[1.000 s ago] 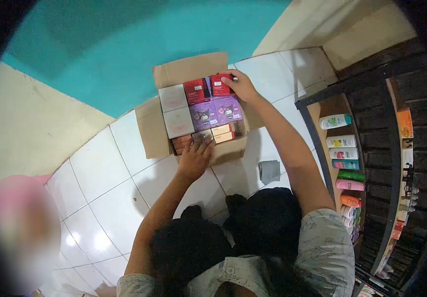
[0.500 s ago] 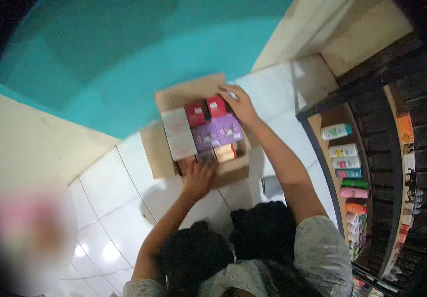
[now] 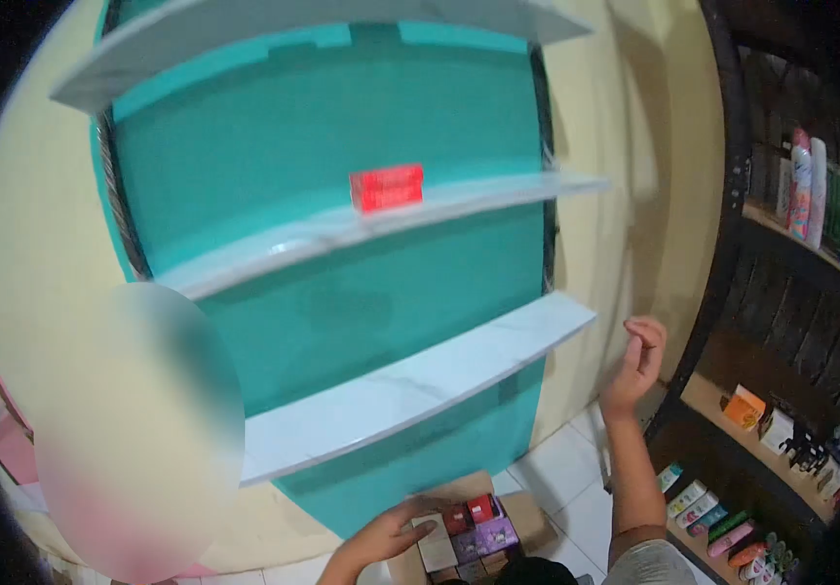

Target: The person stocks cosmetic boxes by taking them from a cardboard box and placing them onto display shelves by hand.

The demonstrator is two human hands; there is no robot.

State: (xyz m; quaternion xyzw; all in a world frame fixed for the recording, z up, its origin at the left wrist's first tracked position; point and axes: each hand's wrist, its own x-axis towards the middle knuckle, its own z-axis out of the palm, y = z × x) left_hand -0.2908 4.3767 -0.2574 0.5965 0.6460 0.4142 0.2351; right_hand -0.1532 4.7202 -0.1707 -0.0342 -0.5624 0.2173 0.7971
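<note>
At the bottom of the view, a cardboard carton (image 3: 474, 486) holds several small boxes. Inside are white boxes (image 3: 434, 548), red boxes (image 3: 479, 508) and purple boxes (image 3: 491, 536). My left hand (image 3: 391, 534) is at the carton's left side, fingers stretched toward the white box with thumb apart; whether it touches the box cannot be told. Raised at the right, my right hand (image 3: 637, 363) has loosely bent fingers and nothing visible in it. It is near the right end of the lower white shelf (image 3: 420, 385).
A red box (image 3: 387, 188) stands on the middle shelf (image 3: 293, 244); another shelf (image 3: 323, 34) hangs above. On the right, a dark rack (image 3: 707, 331) holds bottles (image 3: 698, 510), spray cans (image 3: 802, 185) and small boxes (image 3: 744, 407). A blurred patch covers the lower left.
The view has tilted up from the floor to the wall shelves. My right hand has left the carton's far edge and risen to the right. My left hand has shifted to the carton's left side.
</note>
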